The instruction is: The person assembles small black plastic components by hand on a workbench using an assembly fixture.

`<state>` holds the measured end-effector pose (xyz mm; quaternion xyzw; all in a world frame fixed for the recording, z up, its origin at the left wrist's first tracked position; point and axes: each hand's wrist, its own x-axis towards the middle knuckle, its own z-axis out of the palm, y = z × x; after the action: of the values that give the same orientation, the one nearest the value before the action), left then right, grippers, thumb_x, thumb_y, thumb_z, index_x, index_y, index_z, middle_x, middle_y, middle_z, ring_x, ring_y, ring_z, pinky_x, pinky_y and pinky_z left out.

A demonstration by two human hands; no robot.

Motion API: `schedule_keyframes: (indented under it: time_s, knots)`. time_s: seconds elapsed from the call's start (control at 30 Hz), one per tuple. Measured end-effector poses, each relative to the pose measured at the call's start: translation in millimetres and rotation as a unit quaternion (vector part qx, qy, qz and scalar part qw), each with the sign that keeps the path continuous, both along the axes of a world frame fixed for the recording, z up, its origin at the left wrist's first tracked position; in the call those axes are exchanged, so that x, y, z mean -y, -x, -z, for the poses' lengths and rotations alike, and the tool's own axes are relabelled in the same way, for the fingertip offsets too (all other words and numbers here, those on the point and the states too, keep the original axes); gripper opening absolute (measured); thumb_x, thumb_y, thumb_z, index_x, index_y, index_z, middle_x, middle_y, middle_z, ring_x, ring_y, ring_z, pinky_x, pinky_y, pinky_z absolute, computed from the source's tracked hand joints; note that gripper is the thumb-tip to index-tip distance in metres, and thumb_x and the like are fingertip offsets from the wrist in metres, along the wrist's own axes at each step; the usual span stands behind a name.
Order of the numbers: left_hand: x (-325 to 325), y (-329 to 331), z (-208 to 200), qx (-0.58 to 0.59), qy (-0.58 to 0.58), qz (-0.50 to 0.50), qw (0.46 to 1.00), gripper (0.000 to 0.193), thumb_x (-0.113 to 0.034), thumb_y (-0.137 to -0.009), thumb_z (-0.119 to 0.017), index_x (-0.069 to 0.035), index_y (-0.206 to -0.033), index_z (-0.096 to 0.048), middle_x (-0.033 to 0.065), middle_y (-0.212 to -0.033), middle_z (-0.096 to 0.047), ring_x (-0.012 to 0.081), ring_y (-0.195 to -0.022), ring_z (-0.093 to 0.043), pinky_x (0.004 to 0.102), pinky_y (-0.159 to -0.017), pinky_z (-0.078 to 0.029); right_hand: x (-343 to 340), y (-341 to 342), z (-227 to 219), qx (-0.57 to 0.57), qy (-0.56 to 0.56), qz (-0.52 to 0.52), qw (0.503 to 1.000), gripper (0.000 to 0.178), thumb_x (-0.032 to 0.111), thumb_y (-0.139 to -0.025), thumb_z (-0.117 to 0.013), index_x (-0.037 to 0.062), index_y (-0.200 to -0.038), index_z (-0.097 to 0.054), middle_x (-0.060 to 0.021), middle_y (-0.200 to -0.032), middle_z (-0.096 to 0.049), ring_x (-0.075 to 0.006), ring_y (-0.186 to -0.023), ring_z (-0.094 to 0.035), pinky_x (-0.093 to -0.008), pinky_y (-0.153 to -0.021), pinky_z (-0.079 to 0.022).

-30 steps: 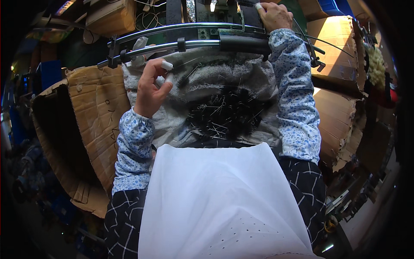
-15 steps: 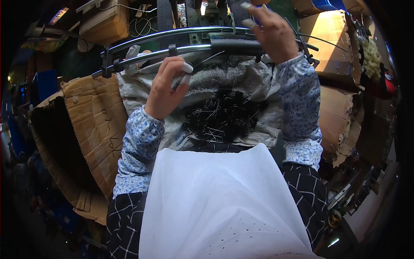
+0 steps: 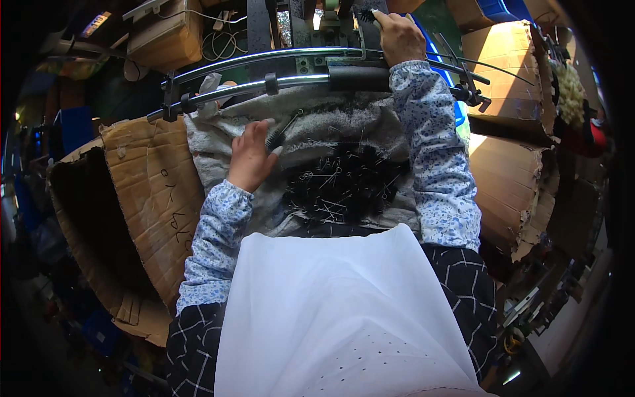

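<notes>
My left hand [image 3: 249, 159] is over the grey cloth on my lap, thumb and finger closed on the dark bristles of a small wire brush [image 3: 274, 137]. The brush's thin wire stem slants up and right and ends in a loop. White covers show on my fingertips. Farther off, my right hand [image 3: 402, 41] is beyond the rails, beside the machine [image 3: 304, 40], pinching a black-bristled brush [image 3: 366, 14]; its stem is hidden. Between my forearms, a pile of black wire brushes [image 3: 337, 182] lies on the cloth [image 3: 211, 145], several looped stems showing.
Two curved metal rails [image 3: 245, 86] cross in front of me, one with a black sleeve [image 3: 360, 78]. An open cardboard box [image 3: 149, 192] stands at left. More cardboard boxes [image 3: 506, 185] stand at right. A white cloth [image 3: 344, 284] covers my front.
My left hand has come down toward me with its brush, whose looped stem end now shows. My right hand has shifted left and away, with black bristles now visible at its fingertips.
</notes>
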<state>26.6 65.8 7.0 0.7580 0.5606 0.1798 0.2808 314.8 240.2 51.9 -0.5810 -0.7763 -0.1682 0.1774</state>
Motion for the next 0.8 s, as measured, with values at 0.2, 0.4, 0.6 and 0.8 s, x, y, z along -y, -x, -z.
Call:
schedule_keyframes:
  time_s: [0.2, 0.4, 0.6, 0.8]
  knots:
    - [1.2, 1.9, 7.7, -0.084, -0.048, 0.036, 0.995, 0.052, -0.009, -0.064, -0.062, -0.012, -0.112, -0.042, 0.0112, -0.101, -0.049, 0.0273, -0.096, -0.049, 0.0394, -0.08, -0.035, -14.8, -0.3, 11.1, 0.048, 0.013, -0.015, 0.999, 0.022, 0.014, -0.083, -0.049, 0.0133, -0.101, -0.062, -0.0095, -0.087, -0.062, -0.0259, -0.082, -0.06, -0.0368, -0.077, -0.046]
    - [-2.0, 9.8, 3.2, 0.072, -0.004, 0.009, 0.997, 0.041, -0.002, -0.068, -0.058, -0.005, -0.107, -0.047, 0.0138, -0.1, -0.052, 0.0304, -0.092, -0.053, 0.0367, -0.08, -0.042, -17.1, -1.1, 14.3, -0.007, 0.044, -0.025, 0.999, 0.022, 0.019, -0.084, -0.05, 0.0131, -0.101, -0.062, -0.0096, -0.089, -0.062, -0.0253, -0.085, -0.059, -0.0368, -0.08, -0.044]
    - [-11.9, 5.3, -24.5, 0.158, 0.001, -0.013, 0.987, 0.035, 0.004, -0.072, -0.056, -0.001, -0.105, -0.048, 0.0144, -0.099, -0.055, 0.0247, -0.085, -0.057, 0.0301, -0.073, -0.046, -22.2, -0.6, 8.9, -0.094, 0.133, -0.007, 0.987, 0.027, 0.02, -0.073, -0.056, 0.016, -0.099, -0.062, -0.0034, -0.095, -0.06, -0.0268, -0.087, -0.051, -0.0387, -0.078, -0.039]
    - [-14.0, 14.7, -30.5, 0.17, -0.021, -0.023, 0.985, 0.037, 0.007, -0.07, -0.053, 0.0, -0.106, -0.048, 0.0135, -0.097, -0.055, 0.0245, -0.086, -0.056, 0.0295, -0.075, -0.046, -5.0, -3.7, 0.5, 0.03, 0.065, 0.079, 0.994, 0.03, 0.031, -0.079, -0.054, 0.0119, -0.101, -0.062, -0.0109, -0.095, -0.062, -0.027, -0.097, -0.054, -0.0391, -0.084, -0.039]
